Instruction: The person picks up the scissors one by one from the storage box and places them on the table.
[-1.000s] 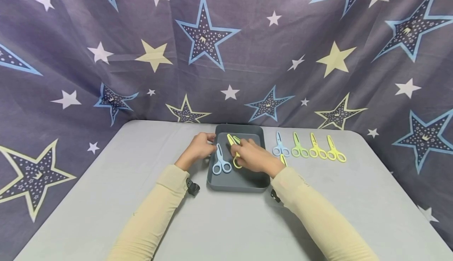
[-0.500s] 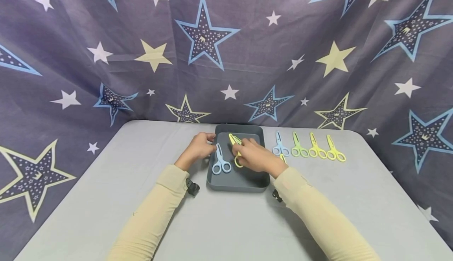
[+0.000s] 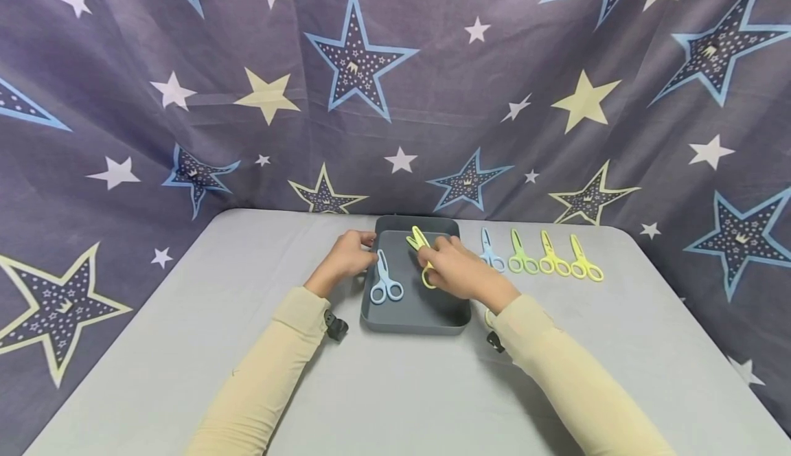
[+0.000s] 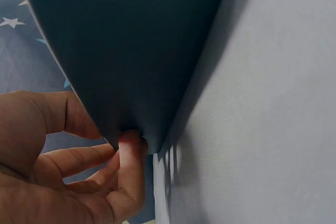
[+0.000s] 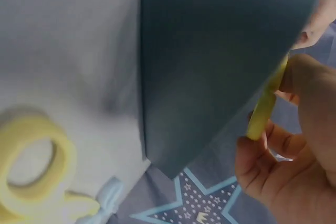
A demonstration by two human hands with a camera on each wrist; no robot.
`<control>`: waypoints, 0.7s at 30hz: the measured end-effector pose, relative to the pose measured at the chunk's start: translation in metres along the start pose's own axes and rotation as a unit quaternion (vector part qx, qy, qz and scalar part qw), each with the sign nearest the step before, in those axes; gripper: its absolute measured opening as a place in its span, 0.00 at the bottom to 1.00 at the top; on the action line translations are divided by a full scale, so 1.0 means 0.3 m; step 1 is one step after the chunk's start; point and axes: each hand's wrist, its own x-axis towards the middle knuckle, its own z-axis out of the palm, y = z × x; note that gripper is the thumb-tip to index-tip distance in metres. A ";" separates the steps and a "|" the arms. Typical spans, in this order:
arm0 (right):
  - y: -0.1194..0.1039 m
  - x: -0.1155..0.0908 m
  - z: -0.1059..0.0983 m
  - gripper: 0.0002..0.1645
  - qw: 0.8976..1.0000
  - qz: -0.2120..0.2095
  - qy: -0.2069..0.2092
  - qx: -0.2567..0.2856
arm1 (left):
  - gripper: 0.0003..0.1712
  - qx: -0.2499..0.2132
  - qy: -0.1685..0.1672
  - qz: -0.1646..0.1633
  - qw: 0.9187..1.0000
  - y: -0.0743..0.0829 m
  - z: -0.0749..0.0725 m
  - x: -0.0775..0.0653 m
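Observation:
A grey tray stands mid-table, a pair of blue scissors lying in its left side. My left hand grips the tray's left edge; in the left wrist view, fingers press on the outer wall near the rim. Over the tray, my right hand pinches a pair of yellow scissors, blades pointing away from me, part of the handle hidden by the fingers. Just left of that blade shows a green blade; whether it lies in the tray or is held, I cannot tell.
Right of the tray, a row of several scissors lies on the table: blue, green, yellow and another yellow. One more yellow pair is near my right wrist, mostly covered. A star-patterned curtain hangs behind.
My right hand has shifted slightly right with the yellow scissors, whose blade has passed from left of the green blade to its right. The left hand and tray stay put.

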 end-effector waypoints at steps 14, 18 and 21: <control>0.040 -0.098 -0.040 0.10 0.997 0.014 0.039 -0.064 | 0.37 0.007 -0.003 0.000 1.000 0.002 0.001 0.003; 0.058 -0.130 -0.049 0.09 0.996 0.011 0.047 -0.077 | 0.37 0.013 -0.003 0.001 1.000 0.002 0.001 0.004; 0.072 -0.155 -0.053 0.10 0.995 0.008 0.058 -0.087 | 0.37 0.016 -0.001 0.005 1.000 0.001 0.001 0.004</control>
